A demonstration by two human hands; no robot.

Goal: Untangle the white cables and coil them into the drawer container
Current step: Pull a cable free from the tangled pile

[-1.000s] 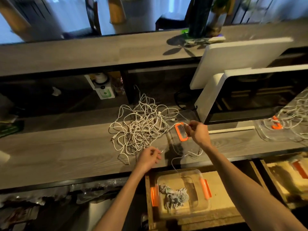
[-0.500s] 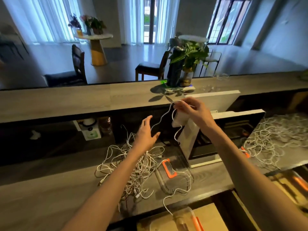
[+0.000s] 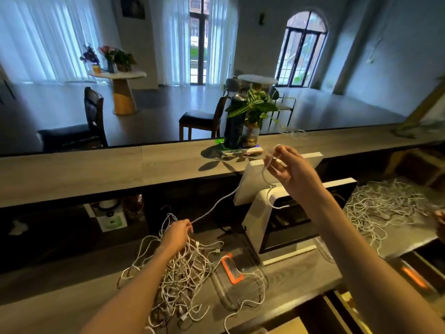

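Right hand (image 3: 290, 168) is raised above the bench (image 3: 72, 292), its fingers (image 3: 277, 168) pinching a loop of one white cable (image 3: 212, 209). That cable is running taut down to the left hand (image 3: 177, 237), whose fingers are closed around it just over the tangled pile of cables (image 3: 183, 273). A clear lid with an orange clip (image 3: 230, 267) is lying just right of the pile. A second tangle (image 3: 382, 208) is lying on the bench far right.
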